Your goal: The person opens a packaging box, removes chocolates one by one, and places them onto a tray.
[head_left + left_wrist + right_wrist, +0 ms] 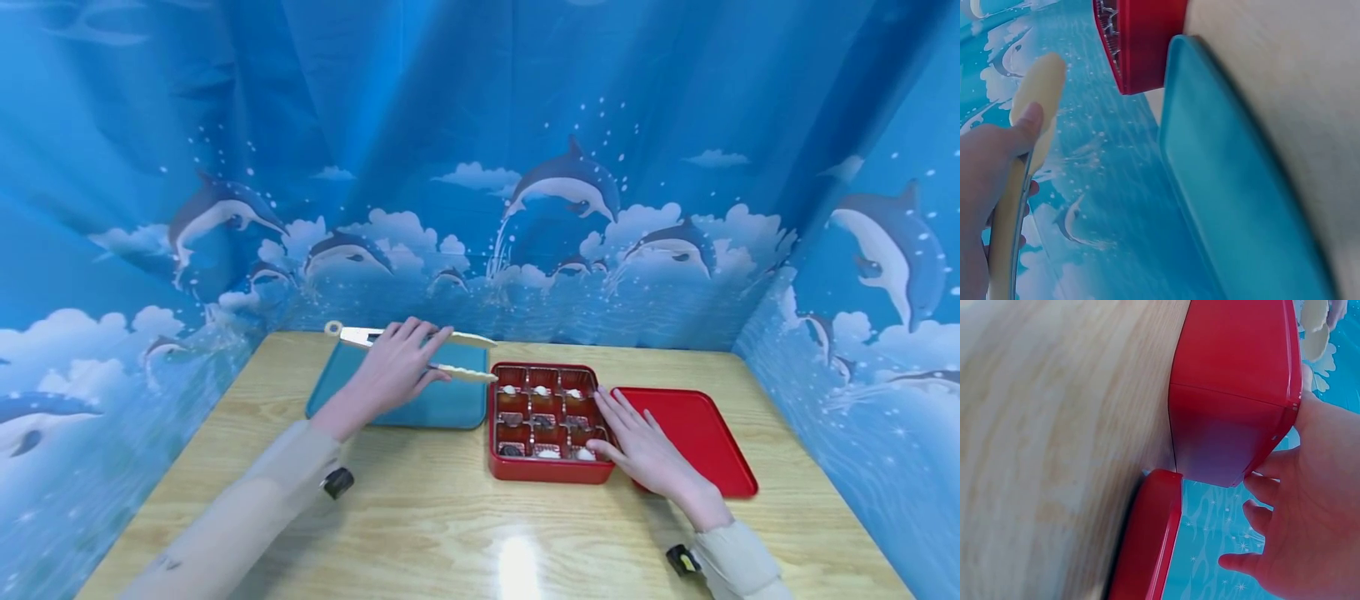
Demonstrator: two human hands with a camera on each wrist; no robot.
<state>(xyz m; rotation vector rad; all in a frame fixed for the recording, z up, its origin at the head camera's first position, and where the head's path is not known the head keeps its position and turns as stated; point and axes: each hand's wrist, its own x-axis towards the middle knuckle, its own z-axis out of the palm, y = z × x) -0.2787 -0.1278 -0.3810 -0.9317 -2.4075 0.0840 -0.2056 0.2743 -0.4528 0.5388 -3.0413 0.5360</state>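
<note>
My left hand [397,367] grips a pair of kitchen tongs [1004,231] with cream-coloured tips and handles. The tongs are spread apart above the blue tray [442,408], and their tips point right toward the red box [551,471]. That box is split into several square compartments holding small white and dark brown pieces that look like chocolates. On its right edge rests my right hand [645,446], fingers extended along the side and thumb over the front right corner. In the right wrist view, the same hand [1316,500] lies against the box's rim.
A red lid-like tray [705,442] lies to the right of the box, partly under my right hand. All of it stands on a light wooden table [435,517]. Behind and to the sides hangs a blue dolphin-print curtain [450,125].
</note>
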